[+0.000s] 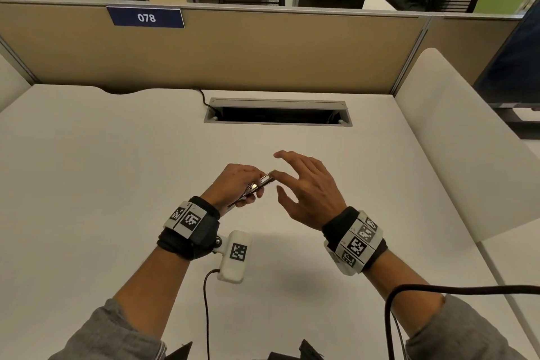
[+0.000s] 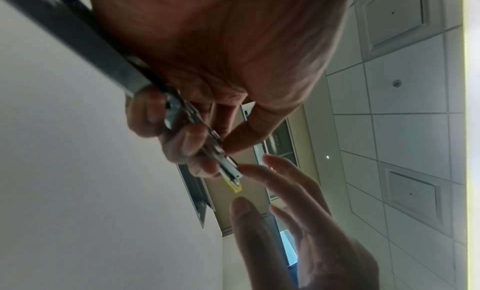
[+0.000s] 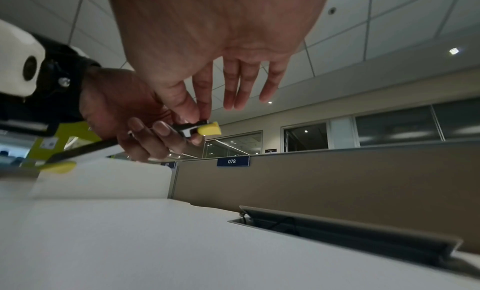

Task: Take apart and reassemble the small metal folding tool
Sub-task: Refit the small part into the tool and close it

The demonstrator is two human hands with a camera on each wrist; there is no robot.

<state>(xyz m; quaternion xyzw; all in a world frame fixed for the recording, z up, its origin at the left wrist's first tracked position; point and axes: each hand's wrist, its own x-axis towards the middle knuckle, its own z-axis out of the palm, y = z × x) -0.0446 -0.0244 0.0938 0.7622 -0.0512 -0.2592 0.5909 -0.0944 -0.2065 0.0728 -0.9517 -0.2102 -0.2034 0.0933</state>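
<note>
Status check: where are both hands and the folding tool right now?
Left hand grips the folding tool above the desk. Right hand open, index fingertip at the tool's yellow tip. Nothing in the way.

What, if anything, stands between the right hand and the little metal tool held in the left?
Nothing visible does. The left hand grips the folding tool above the desk, and the right hand is already at its yellow-tipped end, fingers spread.

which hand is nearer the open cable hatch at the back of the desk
Right. The right hand reaches forward with fingers spread towards the cable hatch; the left hand grips the folding tool slightly further back.
</note>
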